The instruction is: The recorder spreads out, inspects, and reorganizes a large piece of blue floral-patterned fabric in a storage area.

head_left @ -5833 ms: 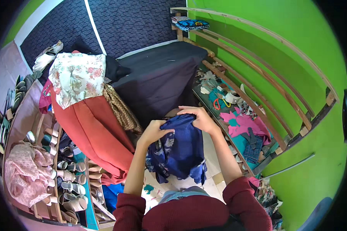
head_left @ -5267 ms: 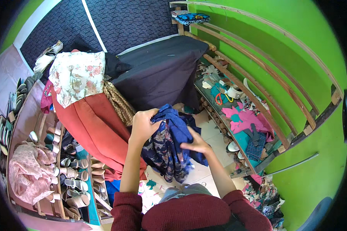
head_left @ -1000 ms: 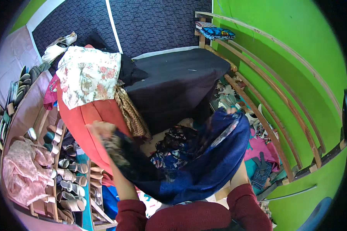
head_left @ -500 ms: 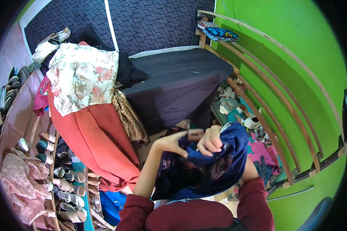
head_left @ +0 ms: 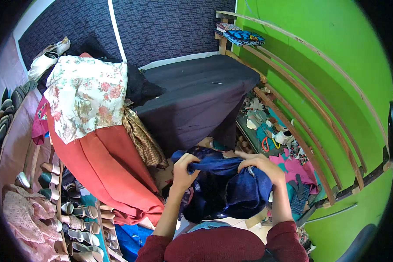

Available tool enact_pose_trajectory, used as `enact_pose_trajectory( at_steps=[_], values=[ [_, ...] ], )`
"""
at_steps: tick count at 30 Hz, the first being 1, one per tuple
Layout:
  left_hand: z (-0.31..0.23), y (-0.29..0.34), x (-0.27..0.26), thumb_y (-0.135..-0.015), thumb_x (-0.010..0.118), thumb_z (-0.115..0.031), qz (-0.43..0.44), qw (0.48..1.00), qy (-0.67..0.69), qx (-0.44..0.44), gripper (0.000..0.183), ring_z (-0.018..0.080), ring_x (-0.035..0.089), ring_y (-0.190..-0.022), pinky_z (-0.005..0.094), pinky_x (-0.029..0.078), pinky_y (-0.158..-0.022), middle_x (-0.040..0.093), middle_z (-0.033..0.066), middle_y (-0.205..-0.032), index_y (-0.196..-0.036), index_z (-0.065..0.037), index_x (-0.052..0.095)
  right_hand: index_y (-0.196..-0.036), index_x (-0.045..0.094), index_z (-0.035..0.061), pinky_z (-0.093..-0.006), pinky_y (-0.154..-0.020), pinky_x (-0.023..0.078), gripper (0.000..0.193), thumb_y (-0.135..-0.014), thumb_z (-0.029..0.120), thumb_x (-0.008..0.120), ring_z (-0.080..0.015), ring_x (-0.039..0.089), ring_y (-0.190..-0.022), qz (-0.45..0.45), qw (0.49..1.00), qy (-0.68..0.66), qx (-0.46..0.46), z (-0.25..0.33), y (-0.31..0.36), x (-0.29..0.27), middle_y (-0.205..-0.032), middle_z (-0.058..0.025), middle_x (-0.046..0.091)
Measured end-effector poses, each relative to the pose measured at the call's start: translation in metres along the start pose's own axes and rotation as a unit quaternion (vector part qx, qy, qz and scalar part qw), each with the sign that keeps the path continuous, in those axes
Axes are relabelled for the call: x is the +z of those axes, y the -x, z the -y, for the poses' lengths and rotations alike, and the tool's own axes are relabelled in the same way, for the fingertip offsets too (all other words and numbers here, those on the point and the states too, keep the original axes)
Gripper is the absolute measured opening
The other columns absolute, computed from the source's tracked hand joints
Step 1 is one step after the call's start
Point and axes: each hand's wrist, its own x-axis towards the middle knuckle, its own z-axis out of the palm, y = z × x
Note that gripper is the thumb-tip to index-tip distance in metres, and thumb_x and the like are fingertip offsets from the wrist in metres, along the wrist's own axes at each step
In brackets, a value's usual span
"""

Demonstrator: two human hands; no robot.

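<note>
A navy blue garment [head_left: 244,192] hangs bunched in front of my body, with a darker patterned part toward its left side. My left hand [head_left: 185,171] is closed on its upper left edge, the fingers curled over the cloth. At the upper right, my right hand [head_left: 263,167] pinches the same edge between thumb and fingers. The edge is stretched between the two hands, and the rest droops below in folds. What kind of garment it is, I cannot tell.
A table [head_left: 196,83] under dark cloth stands ahead. To the left lie red fabric [head_left: 91,157] and a floral cloth [head_left: 87,91], beside racks of shoes [head_left: 85,236]. On the right, a slatted wooden rack [head_left: 305,87] leans by fabric scraps [head_left: 292,170] and orange-handled scissors [head_left: 265,144].
My hands have moved apart, the right one shifting to the right and out from over the cloth. The garment's edge is now spread between them and the bundle hangs lower. The view has shifted slightly.
</note>
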Motion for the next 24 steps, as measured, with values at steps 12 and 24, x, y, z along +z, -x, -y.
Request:
enact_pose_trajectory(
  at_steps=[12, 24],
  values=[
    [0.050, 0.014, 0.038, -0.078, 0.050, 0.004, -0.238, 0.907, 0.329, -0.106, 0.017, 0.0123, 0.054, -0.078, 0.0225, 0.043, -0.065, 0.055, 0.0073, -0.082, -0.086, -0.006, 0.040, -0.131, 0.037, 0.0201, -0.0337, -0.100, 0.031, 0.062, -0.074, 0.002, 0.055, -0.0317, 0.039, -0.122, 0.038, 0.995, -0.062, -0.063, 0.032, -0.009, 0.123, -0.130, -0.0211, 0.038],
    [-0.015, 0.002, 0.039, -0.057, 0.063, 0.008, -0.160, 0.978, -0.122, -0.060, 0.034, 0.0267, 0.056, -0.072, 0.0302, 0.044, -0.065, 0.054, 0.0124, -0.078, -0.087, -0.004, 0.051, -0.122, 0.042, 0.0076, -0.0322, -0.083, 0.043, 0.071, -0.065, 0.033, 0.075, -0.0305, 0.058, -0.096, -0.127, 0.972, -0.168, 0.107, -0.009, -0.048, 0.096, -0.103, -0.0227, 0.057]
  ],
)
